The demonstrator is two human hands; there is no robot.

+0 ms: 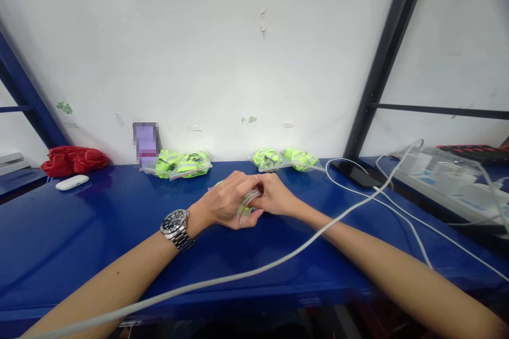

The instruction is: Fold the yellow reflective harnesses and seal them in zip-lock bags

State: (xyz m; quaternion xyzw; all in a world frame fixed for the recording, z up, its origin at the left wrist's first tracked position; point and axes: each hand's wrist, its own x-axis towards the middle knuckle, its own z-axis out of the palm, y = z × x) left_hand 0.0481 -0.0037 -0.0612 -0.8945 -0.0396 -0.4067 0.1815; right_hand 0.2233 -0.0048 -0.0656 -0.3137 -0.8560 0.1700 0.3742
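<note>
Over the middle of the blue table, my left hand (228,198) is wrapped round a clear zip bag (245,211) with a red seal line. Something bright yellow-green shows inside it, mostly hidden by my fingers. My right hand (276,196) pinches the bag's edge from the other side, its fingertips against my left fingers. Behind my hands, near the wall, lie similar zip bags of folded yellow-green fabric: a pair on the left (193,164) and a pair on the right (266,159). A metal watch (176,226) is on my left wrist.
A white cable (254,271) crosses in front of my forearms. On the right are a black phone (353,174) and a clear bag of white chargers (445,180). At left sit a red plastic bag (73,160) and a white case (72,183). A blurred phone (146,143) leans on the wall.
</note>
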